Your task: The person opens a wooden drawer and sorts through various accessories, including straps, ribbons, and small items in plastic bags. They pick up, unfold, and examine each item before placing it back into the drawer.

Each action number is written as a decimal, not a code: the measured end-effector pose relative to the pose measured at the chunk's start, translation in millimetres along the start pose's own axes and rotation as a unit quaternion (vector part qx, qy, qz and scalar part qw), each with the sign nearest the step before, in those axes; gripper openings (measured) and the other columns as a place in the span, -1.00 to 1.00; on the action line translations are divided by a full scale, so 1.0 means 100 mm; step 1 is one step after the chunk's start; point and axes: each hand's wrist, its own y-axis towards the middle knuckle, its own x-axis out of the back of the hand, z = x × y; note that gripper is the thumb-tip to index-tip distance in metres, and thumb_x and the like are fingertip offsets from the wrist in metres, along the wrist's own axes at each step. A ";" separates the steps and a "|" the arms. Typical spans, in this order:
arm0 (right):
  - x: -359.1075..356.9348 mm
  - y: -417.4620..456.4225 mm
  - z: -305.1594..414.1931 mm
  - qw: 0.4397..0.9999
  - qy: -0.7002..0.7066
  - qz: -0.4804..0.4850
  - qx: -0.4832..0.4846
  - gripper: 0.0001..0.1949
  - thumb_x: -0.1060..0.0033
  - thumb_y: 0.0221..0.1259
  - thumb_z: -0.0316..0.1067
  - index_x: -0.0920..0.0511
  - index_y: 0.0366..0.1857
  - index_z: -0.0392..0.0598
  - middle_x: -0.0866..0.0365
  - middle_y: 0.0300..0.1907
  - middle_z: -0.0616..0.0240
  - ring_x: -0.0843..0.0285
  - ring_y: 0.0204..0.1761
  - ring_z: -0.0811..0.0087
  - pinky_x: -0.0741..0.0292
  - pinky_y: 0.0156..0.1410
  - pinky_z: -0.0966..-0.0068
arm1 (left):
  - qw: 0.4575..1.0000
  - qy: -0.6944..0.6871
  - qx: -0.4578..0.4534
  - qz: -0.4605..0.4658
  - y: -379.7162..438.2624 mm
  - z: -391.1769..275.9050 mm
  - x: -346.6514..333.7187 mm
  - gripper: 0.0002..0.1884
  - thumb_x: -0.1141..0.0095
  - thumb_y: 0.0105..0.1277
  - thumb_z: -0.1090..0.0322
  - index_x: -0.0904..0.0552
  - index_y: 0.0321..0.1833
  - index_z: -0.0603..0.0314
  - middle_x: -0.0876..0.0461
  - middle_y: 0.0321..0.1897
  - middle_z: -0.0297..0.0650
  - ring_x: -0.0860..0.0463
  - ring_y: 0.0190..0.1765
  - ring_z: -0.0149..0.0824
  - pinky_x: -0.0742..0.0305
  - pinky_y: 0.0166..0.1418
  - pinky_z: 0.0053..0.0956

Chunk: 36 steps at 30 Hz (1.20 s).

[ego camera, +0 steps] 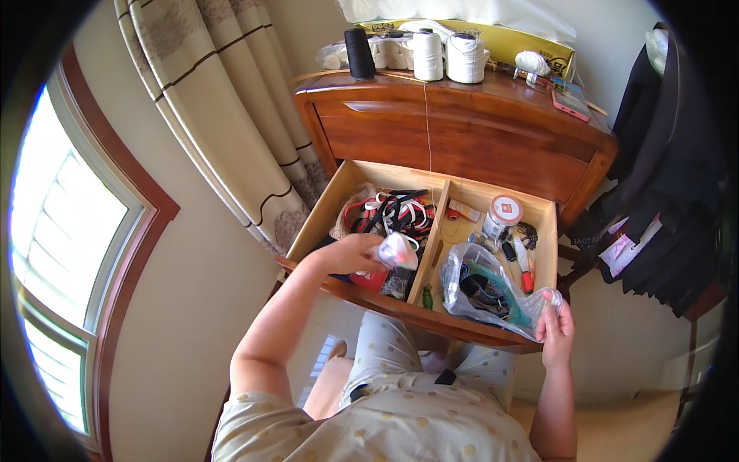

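My left hand [359, 254] holds a small clear plastic packet [396, 252] with something white and pink in it, above the left compartment of a pulled-out wooden drawer [430, 254]. My right hand [555, 323] grips the edge of a translucent plastic bag [462, 300] at the drawer's front right corner. The bag lies open in the right compartment, with dark and blue cord-like items [489, 297] inside. Below and behind my left hand lie tangled black, white and red cords [398, 211]. Behind the bag stands a clear jar with a pink-and-white lid [506, 209].
On the wooden cabinet top [398, 86] stand a black thread cone [359, 55], two white thread cones [428, 56], [465, 58] and a phone [571, 98]. A thread hangs into the drawer. A curtain [231, 115] hangs left; dark clothes [658, 161] hang right.
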 end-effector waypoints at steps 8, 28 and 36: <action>0.01 0.02 -0.02 0.998 0.049 -0.028 0.005 -0.55 0.26 0.54 -0.01 -0.40 0.27 -0.08 -0.32 -0.63 0.51 -0.19 -0.66 0.73 -0.17 -0.56 0.76 | 0.934 -0.237 -0.253 -0.091 0.17 -0.92 -0.17 -0.65 -0.24 0.26 0.52 -0.58 0.11 0.08 -0.67 -0.07 -0.35 -0.64 -0.06 -0.47 -0.56 0.03 -0.48; 0.04 0.01 0.00 0.996 0.087 -0.007 0.022 -0.62 0.17 0.52 -0.14 -0.42 0.25 -0.08 -0.33 -0.64 0.47 -0.20 -0.65 0.70 -0.21 -0.51 0.74 | 0.967 0.196 -0.148 0.060 0.87 -1.24 -0.81 -0.32 -0.28 0.16 0.31 -0.33 0.37 0.13 -0.56 0.08 0.11 -0.61 0.05 0.06 -0.50 0.13 -0.23; 0.03 -0.03 0.05 0.970 -0.213 -0.043 0.113 -0.77 -0.05 0.41 -0.21 -0.61 -0.23 -0.16 -0.40 -0.58 0.36 -0.43 -0.51 0.54 -0.40 -0.35 0.53 | 0.939 -0.265 -0.185 -0.120 0.26 -1.67 0.25 -0.74 -0.05 0.40 0.49 -0.54 0.12 0.21 -0.65 -0.31 -0.29 -0.60 -0.23 -0.49 -0.53 -0.06 -0.54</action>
